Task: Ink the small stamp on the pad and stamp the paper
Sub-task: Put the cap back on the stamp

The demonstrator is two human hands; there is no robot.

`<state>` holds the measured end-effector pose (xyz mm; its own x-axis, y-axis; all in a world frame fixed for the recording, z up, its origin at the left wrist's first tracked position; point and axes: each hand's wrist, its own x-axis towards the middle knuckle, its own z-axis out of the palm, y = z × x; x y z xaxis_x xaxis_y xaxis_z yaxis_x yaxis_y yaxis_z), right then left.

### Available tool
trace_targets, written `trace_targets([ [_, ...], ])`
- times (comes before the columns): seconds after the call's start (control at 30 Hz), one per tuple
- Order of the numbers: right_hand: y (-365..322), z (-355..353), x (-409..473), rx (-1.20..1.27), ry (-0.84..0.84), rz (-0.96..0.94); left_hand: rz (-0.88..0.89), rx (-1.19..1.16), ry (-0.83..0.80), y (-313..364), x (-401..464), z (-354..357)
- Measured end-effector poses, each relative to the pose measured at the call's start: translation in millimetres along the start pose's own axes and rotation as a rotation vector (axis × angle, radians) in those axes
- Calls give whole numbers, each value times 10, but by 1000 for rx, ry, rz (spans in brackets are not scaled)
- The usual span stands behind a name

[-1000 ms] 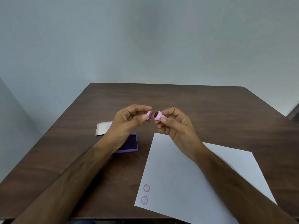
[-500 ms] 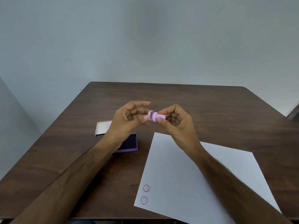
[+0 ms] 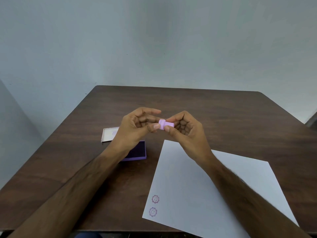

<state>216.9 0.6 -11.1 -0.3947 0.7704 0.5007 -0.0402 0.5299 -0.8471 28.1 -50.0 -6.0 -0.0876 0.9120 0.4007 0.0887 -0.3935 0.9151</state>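
A: Where is the small stamp (image 3: pixel 166 124) held?

B: At frame centre, above the counter (image 3: pixel 205 107), pinched between left hand (image 3: pixel 137 127) and right hand (image 3: pixel 187 129).

A: Handling?

B: Light, rigid, probably slippery; best gripped around its barrel.

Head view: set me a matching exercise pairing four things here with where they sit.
Things:
1. small pink stamp
2. ink pad
3. ink pad lid
4. two stamped flower marks

Places:
A. near corner of the paper
B. held between both hands above the table
C. open, under the left wrist
D. behind the left hand

Pairs: 1-B, 2-C, 3-D, 4-A
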Motion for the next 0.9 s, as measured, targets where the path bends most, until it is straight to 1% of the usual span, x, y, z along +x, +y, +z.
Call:
trace_targets([
  [0.13, 24, 3, -9, 13, -16, -10, 12, 24, 1, 9, -10, -15],
  [0.33, 53, 14, -16, 58, -18, 19, 111, 129, -10, 10, -18, 14],
  [0.4, 52, 15, -13, 88, -34, 50, 119, 161, 0, 1, -13, 7],
  [0.5, 66, -1, -5, 192, -89, 147, 144, 242, 0, -16, -21, -6],
  [0.67, 70, -28, 10, 398, -127, 322, 401, 556, -50, -45, -50, 39],
  [0.77, 42, -36, 30, 501, -134, 367, 460, 653, -49, -38, -48, 51],
  [0.83, 19, -51, 61, 467, -137, 374, 432, 640, -71, -11, -39, -5],
  [0.9, -16, -73, 120, 370, -148, 381, 402, 638, -58, 8, -7, -142],
])
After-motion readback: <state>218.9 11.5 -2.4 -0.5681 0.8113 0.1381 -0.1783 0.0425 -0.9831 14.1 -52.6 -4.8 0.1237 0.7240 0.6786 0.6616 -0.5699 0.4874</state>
